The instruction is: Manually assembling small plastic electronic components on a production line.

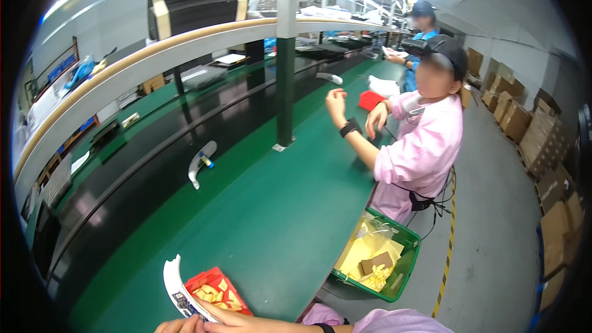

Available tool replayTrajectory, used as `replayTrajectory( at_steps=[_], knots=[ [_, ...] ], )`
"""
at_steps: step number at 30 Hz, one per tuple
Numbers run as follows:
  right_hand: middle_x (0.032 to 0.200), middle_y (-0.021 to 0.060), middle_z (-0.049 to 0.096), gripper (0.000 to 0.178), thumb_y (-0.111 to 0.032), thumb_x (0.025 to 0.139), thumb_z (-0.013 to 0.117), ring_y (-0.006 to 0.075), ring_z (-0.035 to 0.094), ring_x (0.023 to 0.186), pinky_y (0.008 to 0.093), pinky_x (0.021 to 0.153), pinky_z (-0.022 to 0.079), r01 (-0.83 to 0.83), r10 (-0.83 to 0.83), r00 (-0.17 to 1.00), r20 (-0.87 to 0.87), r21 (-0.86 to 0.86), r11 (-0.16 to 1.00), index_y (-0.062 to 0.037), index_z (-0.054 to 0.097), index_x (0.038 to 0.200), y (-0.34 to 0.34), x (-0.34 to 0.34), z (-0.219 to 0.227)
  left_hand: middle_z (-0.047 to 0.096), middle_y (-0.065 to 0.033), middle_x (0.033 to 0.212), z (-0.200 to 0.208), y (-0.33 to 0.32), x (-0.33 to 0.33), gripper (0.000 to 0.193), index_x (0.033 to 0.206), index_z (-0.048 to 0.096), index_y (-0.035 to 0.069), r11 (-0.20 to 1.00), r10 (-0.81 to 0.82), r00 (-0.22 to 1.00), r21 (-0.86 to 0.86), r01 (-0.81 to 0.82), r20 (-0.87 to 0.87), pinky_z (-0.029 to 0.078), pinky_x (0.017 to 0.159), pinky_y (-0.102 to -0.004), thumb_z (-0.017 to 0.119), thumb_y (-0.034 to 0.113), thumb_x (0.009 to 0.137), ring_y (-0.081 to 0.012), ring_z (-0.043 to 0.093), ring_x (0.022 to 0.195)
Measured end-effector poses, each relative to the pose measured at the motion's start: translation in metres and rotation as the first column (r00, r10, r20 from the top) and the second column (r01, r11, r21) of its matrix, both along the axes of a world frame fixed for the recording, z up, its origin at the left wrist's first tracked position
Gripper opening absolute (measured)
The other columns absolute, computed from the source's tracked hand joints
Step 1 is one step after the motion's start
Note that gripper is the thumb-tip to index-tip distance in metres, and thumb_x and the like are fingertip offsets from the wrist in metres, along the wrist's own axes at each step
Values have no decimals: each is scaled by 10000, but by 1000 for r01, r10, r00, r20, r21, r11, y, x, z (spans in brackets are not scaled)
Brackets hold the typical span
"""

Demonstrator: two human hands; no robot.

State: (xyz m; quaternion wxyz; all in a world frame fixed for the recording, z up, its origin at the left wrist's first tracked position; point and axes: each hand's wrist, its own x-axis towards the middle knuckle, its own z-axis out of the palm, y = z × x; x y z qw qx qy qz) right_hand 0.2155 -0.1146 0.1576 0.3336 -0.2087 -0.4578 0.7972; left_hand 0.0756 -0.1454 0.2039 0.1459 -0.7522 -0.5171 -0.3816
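Note:
At the lower edge of the head view, both my hands are on a white curved plastic part (173,275) with a dark, detailed section near its lower end. My left hand (179,325), partly cut off by the picture's edge, has its fingers closed at that end. My right hand (237,319), with a dark band at the wrist, grips the part from the right side. Close beside it, a red bin (201,276) holds several small yellow pieces (217,295). What lies under my fingertips is hidden.
The green worktable (265,222) runs ahead, with a dark conveyor (123,179) along its left. Another curved white part (199,166) lies farther up. A post (285,86) rises from the table. A co-worker (425,129) stands right, by a green crate (407,265) of yellow scraps.

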Motion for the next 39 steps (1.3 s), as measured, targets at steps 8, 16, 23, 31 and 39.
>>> replayTrajectory(
  at_steps=[8,16,23,31,39],
  knots=[
    [1294,109,455,620,-134,992,442,158,491,1131,285,915,426,276,-275,961,-25,166,947,-47,101,1502,14,-2,-23,610,-93,884,-29,-23,35,264,1039,619,-38,926,172,804,-373,66,570,485,647,-267,720,17,801,-142,560,703],
    [1343,141,427,595,-107,1003,356,193,478,1207,326,990,413,284,-272,940,-206,34,958,-68,50,1512,14,-9,-26,623,-90,920,-51,-21,45,234,1075,628,-63,948,239,573,-316,36,784,513,691,-274,670,0,854,-172,581,766],
    [1343,160,422,622,-47,958,333,209,505,1181,339,1004,412,370,-359,907,-221,8,929,-45,41,1507,15,-12,-34,526,-71,934,-52,-19,40,114,958,695,-37,961,123,784,-270,58,609,520,679,-265,667,-5,852,-165,571,819],
    [1338,132,430,596,-61,968,349,203,525,1152,326,978,430,360,-358,898,-258,-42,932,-50,78,1499,14,-9,-26,568,-73,898,-58,-18,39,238,1004,661,-22,956,189,651,-290,50,735,461,675,-289,735,1,779,-164,528,742],
    [1331,139,439,587,-70,974,352,194,516,1162,319,986,418,361,-375,895,-244,-100,927,-53,89,1498,11,-10,-26,554,-86,886,-54,-16,41,150,922,711,31,978,145,871,-204,-53,470,472,683,-318,742,22,775,-199,533,761]
  ],
)
